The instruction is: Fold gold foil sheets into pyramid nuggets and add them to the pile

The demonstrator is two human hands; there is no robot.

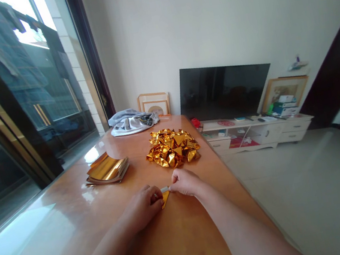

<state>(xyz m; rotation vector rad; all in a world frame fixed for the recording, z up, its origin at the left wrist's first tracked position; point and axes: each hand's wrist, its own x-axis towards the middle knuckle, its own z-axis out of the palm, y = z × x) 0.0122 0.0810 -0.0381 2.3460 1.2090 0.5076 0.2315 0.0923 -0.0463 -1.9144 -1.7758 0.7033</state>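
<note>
- While a small gold-foil paper piece with a white strip (166, 196) is held at the glossy orange-brown counter (183, 243), its left side is gripped by the curled fingers of the left hand (146, 203).
- Its right end is pinched between thumb and forefinger of the nearly closed right hand (184, 181).
- Many faceted gold-foil shapes (173, 146), apparently finished, are heaped beyond the hands.
- Flat gold-foil sheets (107, 170) are left stacked, seemingly unfolded; the held piece is judged only partly folded.
</note>
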